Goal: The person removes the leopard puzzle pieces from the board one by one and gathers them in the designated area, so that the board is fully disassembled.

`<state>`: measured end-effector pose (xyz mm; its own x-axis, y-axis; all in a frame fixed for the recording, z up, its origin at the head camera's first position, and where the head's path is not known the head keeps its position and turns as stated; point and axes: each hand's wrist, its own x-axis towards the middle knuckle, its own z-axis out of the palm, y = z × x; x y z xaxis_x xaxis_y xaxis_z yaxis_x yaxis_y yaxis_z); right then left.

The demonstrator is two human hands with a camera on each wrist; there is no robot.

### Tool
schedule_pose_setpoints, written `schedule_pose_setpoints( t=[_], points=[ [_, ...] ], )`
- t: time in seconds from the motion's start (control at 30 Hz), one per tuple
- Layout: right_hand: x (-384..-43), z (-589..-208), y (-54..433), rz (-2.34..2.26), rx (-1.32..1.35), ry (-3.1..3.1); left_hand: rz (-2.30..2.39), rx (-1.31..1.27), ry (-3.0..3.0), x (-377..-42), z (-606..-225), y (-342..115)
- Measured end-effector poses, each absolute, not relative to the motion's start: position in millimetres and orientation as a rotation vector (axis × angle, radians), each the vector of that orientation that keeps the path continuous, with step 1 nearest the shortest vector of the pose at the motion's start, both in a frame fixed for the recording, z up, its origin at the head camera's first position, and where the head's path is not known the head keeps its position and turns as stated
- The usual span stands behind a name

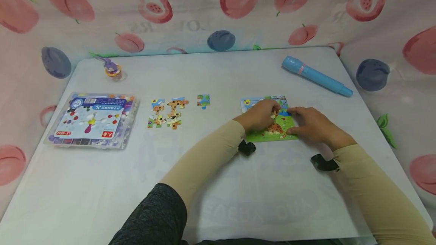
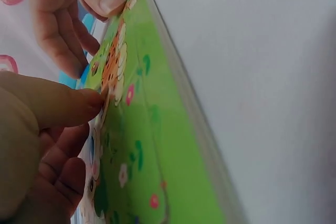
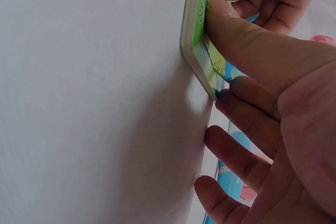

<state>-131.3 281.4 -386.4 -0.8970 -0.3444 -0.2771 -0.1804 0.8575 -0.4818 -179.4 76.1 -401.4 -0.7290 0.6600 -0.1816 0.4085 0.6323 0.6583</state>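
A flat jigsaw puzzle board (image 1: 257,137) with a bright green field and a spotted orange animal lies at the right of the table. My left hand (image 1: 260,115) is over its middle, the thumb and fingertips meeting at a puzzle piece (image 2: 111,72) by the orange animal; the fingers hide most of that piece. From the right, my right hand (image 1: 315,126) holds the board's edge, with the thumb (image 3: 223,11) on the printed face and fingertips at the side. The remaining fingers are spread, low over the white table.
Several loose puzzle pieces (image 1: 174,116) lie left of centre, with a single piece (image 1: 203,100) apart from them. A clear plastic case (image 1: 90,120) of small parts stands at the left, a small purple figure (image 1: 110,66) behind it. At the back right lies a blue tube (image 1: 316,76).
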Motion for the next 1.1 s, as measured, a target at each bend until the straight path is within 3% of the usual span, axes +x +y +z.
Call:
schedule_pose_setpoints(
  t=[0.57,1.1],
  points=[
    [-131,-387,282,-0.633,-0.395,2.683,0.91,0.811,2.424,-186,-401,70],
    [-132,-387,280,-0.587,-0.354,2.674,0.895,0.727,2.522,-192,-383,19]
  ],
)
